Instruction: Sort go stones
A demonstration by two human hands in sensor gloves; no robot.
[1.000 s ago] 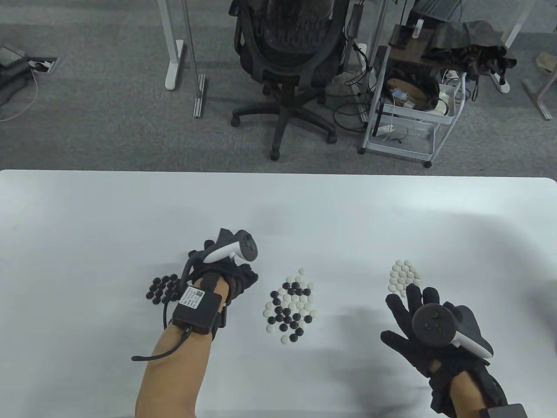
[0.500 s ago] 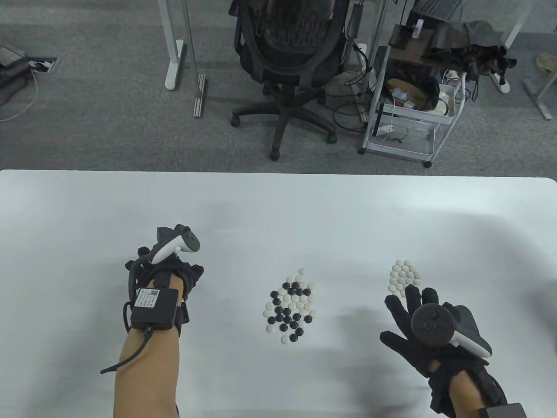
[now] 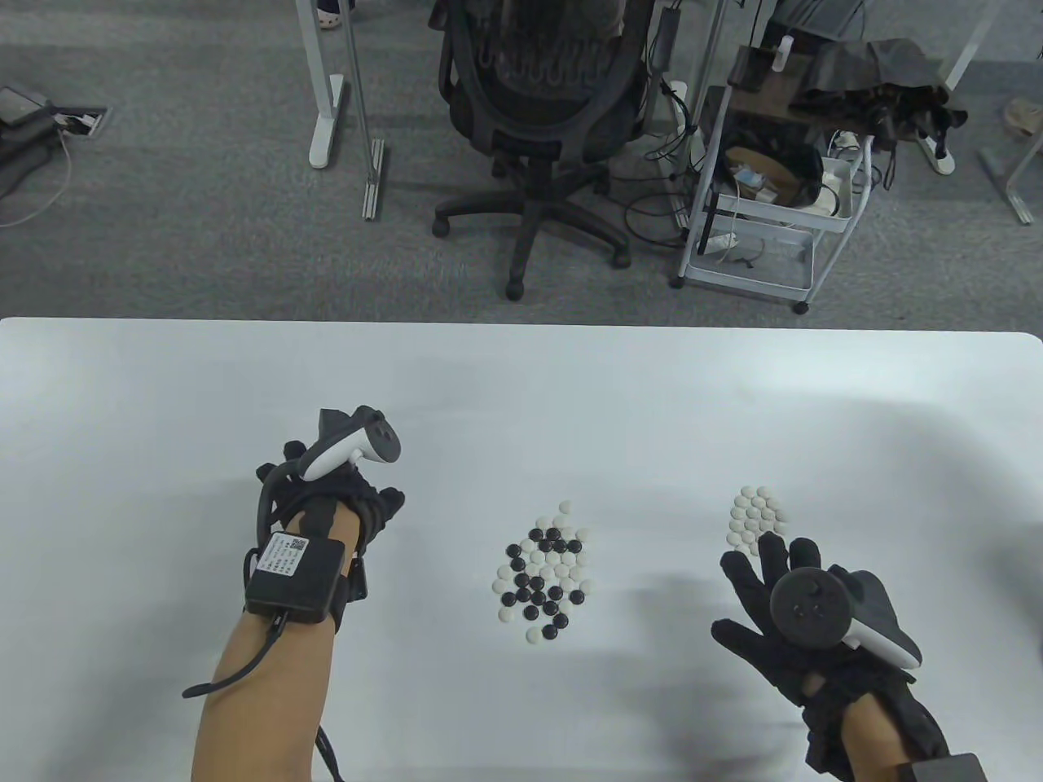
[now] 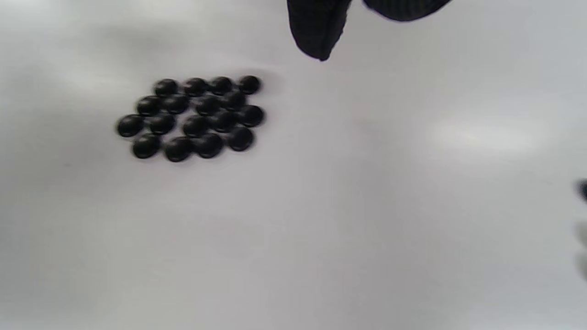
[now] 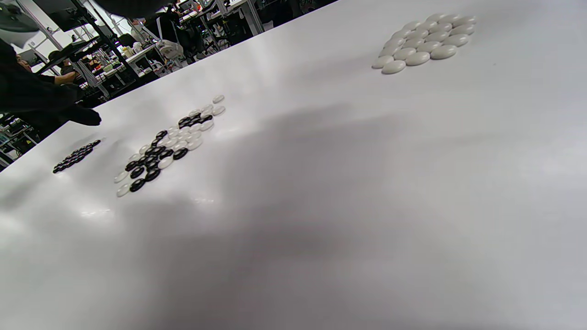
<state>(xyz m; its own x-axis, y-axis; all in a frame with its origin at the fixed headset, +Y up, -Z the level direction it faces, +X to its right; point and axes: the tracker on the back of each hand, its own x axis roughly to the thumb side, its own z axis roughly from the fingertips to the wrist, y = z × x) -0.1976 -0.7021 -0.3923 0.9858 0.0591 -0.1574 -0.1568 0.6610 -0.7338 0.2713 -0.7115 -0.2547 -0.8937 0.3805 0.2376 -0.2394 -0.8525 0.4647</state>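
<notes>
A mixed heap of black and white Go stones (image 3: 544, 572) lies mid-table. To its right sits a tidy group of white stones (image 3: 756, 515). My right hand (image 3: 758, 582) hovers just in front of that group, fingers spread, holding nothing. My left hand (image 3: 358, 498) is left of the mixed heap, fingers hanging loosely, and it covers the black group in the table view. The left wrist view shows the black stones (image 4: 192, 118) packed together, with a bare fingertip (image 4: 318, 36) up and to their right. The right wrist view shows the white group (image 5: 424, 43), the mixed heap (image 5: 167, 149) and the black group (image 5: 75, 156).
The white table (image 3: 521, 391) has bare surface behind the stones. Beyond its far edge stand an office chair (image 3: 538, 106) and a white cart (image 3: 774, 204) on the carpet.
My left hand swung left from beside the mixed heap to over the black group, then drifted slightly back right and away. The right hand stayed still.
</notes>
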